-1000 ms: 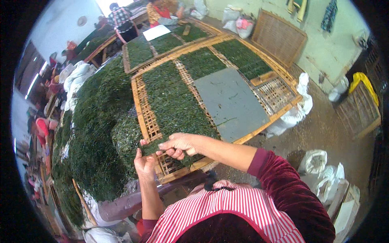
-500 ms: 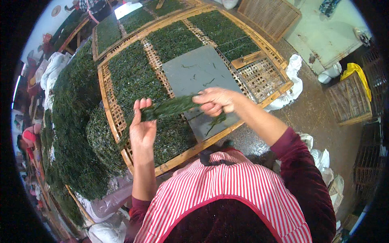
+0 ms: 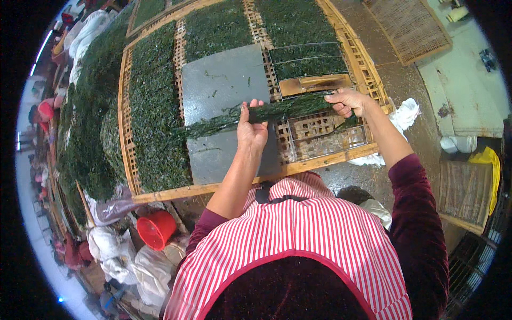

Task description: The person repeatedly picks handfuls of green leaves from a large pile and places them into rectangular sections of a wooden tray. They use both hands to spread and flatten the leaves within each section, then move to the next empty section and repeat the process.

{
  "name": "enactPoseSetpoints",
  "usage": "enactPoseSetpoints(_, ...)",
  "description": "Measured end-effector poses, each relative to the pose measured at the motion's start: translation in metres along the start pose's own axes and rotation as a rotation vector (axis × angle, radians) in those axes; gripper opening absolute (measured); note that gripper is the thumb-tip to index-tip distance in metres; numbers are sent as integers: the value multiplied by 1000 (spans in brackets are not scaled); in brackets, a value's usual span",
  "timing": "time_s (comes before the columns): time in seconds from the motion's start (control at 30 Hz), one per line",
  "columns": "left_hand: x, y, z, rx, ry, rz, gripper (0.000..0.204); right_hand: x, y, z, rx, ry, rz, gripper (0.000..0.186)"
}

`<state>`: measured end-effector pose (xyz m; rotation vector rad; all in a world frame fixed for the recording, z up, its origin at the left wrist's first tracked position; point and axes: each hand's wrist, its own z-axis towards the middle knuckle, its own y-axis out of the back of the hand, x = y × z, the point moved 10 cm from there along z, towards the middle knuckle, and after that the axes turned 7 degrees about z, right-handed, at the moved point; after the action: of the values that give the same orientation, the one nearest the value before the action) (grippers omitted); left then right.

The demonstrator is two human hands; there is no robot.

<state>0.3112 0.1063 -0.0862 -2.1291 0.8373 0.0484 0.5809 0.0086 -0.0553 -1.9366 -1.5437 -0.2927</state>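
A long, stringy bundle of dark green seaweed [image 3: 298,108] stretches between my hands above the wooden lattice rack. My right hand [image 3: 349,103] grips its right end, fingers curled in and a few strands hanging below. Palm up, my left hand [image 3: 253,128] supports the bundle between thumb and fingers, and its loose tail trails left over a grey board [image 3: 224,77]. That board lies flat on the rack with a few scraps on it. Beneath my right hand is a wire frame [image 3: 328,141] over bare lattice; a wooden bar [image 3: 314,84] crosses beyond it.
Sheets of spread seaweed [image 3: 154,101] cover much of the rack, bounded by a wooden edge [image 3: 160,196]. A big seaweed heap [image 3: 88,128] stands at the left. A red bucket [image 3: 156,229] is at lower left. Woven screens [image 3: 408,26] lean at the right. Other people are at far left.
Both hands have moved right with the seaweed, from over the spread sheets and board to the board and wire frame. The head view has shifted, bringing the red bucket into sight.
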Motion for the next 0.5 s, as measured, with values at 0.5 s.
enactPoseSetpoints(0.5, -103, 61, -50, -107, -127, 459, 39, 5, 93, -19, -343, -45, -350, 22)
